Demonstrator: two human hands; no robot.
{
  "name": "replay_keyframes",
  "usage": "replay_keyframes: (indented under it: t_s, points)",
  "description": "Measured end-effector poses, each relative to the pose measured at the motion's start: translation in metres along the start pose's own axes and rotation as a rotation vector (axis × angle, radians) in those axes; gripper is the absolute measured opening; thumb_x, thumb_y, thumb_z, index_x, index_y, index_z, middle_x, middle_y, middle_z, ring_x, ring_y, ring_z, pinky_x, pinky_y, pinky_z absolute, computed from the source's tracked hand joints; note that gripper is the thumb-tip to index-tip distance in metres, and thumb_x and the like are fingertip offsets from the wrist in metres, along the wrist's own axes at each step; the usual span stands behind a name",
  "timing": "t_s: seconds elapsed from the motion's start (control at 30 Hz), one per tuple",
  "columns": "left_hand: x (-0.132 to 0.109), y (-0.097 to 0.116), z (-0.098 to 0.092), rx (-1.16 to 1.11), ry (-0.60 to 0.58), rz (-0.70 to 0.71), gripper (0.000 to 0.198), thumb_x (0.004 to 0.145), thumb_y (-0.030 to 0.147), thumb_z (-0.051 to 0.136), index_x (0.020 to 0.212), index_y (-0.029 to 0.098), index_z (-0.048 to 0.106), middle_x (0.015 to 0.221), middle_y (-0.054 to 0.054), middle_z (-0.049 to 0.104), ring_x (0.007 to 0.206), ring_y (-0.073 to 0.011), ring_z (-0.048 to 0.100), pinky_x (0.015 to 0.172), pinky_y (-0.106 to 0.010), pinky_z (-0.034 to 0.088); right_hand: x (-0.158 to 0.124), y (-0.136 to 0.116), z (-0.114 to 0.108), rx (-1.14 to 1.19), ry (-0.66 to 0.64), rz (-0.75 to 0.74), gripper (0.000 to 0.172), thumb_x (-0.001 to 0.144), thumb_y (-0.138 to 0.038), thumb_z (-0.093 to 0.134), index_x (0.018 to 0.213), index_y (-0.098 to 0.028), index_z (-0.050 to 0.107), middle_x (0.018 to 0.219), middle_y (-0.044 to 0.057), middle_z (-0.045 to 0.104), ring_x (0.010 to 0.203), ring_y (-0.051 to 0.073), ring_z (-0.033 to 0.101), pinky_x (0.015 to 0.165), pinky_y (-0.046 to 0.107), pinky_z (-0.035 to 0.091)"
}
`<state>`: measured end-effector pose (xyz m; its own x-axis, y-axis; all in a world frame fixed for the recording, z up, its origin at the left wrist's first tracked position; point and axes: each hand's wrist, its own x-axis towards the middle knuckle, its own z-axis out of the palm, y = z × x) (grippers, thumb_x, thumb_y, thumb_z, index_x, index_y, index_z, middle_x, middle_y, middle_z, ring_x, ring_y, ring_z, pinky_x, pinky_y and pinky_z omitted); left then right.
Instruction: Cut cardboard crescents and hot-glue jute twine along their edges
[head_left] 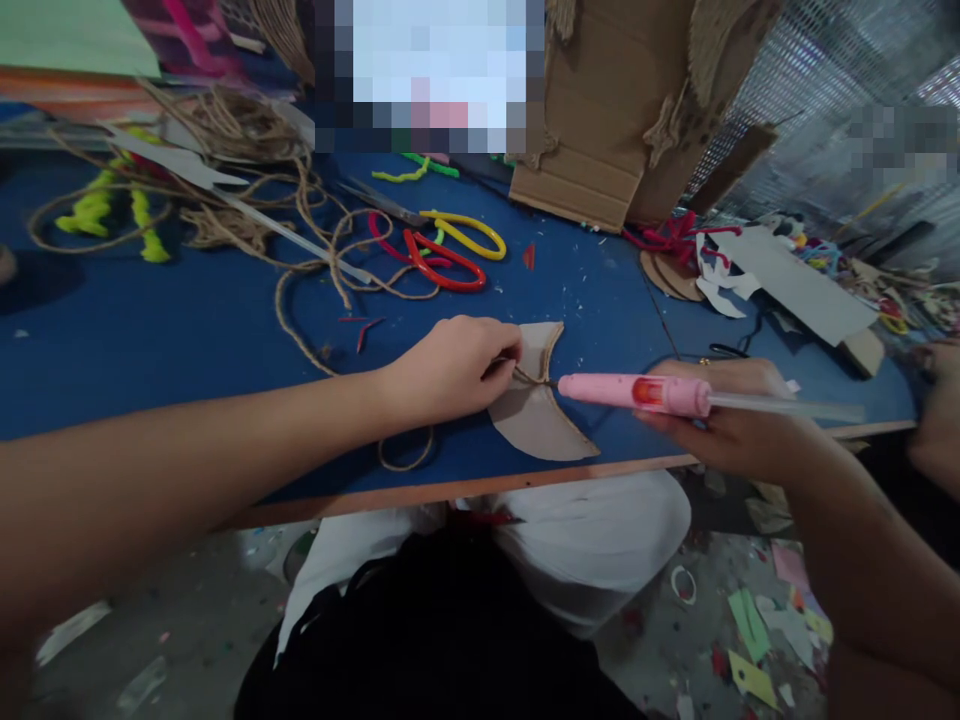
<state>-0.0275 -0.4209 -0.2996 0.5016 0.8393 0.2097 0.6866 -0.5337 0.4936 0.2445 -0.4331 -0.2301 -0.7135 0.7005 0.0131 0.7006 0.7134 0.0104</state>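
Observation:
My right hand (739,415) is closed around a pink hot glue gun (611,392), with a long clear glue stick (787,405) out of its back end. Its nozzle points left and meets the inner edge of a pale cardboard cutout (536,425), shaped like a fish tail and lying on the blue table. Brown twine edges the cutout's curved right side. Over the cutout's left part, my left hand (465,365) pinches a strand of twine (531,376) close to the nozzle. More of that twine loops on the table near my left wrist.
Red-and-yellow-handled scissors (446,268) lie beyond my left hand, beside a tangled twine heap (240,125) and green pipe cleaners (94,205). A cardboard structure (600,110) stands at the back. Scraps (795,290) crowd the right side. Another person's arm (937,410) is at far right.

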Motion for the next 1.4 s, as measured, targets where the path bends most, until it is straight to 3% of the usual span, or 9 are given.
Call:
replay_keyframes:
  t_s: [0.33,0.5,0.7,1.07,1.4]
  points:
    - [0.0,-0.001,0.001,0.021,0.006,0.0,0.017,0.077,0.016,0.045,0.082,0.016,0.061,0.077,-0.002,0.063,0.064,-0.0119,0.052,0.057,-0.023,0.034,-0.002,-0.023,-0.006,-0.29,0.055,0.01,0.019,0.081,-0.037,0.047,0.077,-0.022,0.058,0.048,-0.002,0.05,0.043,0.014,0.047,0.045,0.025,0.02]
    - [-0.001,0.0,0.0,0.032,0.003,0.003,0.017,0.078,0.015,0.046,0.083,0.016,0.061,0.079,-0.003,0.063,0.065,-0.0127,0.053,0.058,-0.024,0.035,0.001,-0.026,-0.008,-0.302,0.078,0.023,0.032,0.085,-0.046,0.042,0.07,-0.021,0.055,0.048,0.0,0.049,0.042,0.013,0.043,0.045,0.026,0.019]
    - [0.001,0.001,0.0,0.044,-0.001,-0.001,0.015,0.079,0.016,0.047,0.083,0.016,0.061,0.078,-0.003,0.063,0.066,-0.0135,0.054,0.058,-0.024,0.034,0.003,-0.025,-0.008,-0.31,0.039,0.082,0.045,0.087,-0.057,0.034,0.084,-0.022,0.062,0.053,0.002,0.055,0.044,0.015,0.045,0.047,0.028,0.016]
    - [0.0,0.001,0.0,0.043,-0.009,-0.019,0.016,0.079,0.015,0.047,0.083,0.016,0.062,0.078,-0.003,0.064,0.066,-0.0138,0.054,0.058,-0.024,0.033,0.007,-0.027,-0.017,-0.205,-0.042,0.084,0.042,0.087,-0.052,0.037,0.076,-0.019,0.061,0.053,0.004,0.052,0.044,0.016,0.044,0.049,0.029,0.021]
    - [0.0,0.0,0.001,0.043,0.0,-0.015,0.015,0.079,0.015,0.047,0.083,0.016,0.062,0.078,-0.003,0.064,0.066,-0.0138,0.054,0.057,-0.024,0.033,0.006,-0.028,-0.014,-0.253,0.007,0.066,0.045,0.089,-0.052,0.034,0.075,-0.019,0.061,0.045,0.0,0.04,0.04,0.014,0.038,0.047,0.028,0.02]
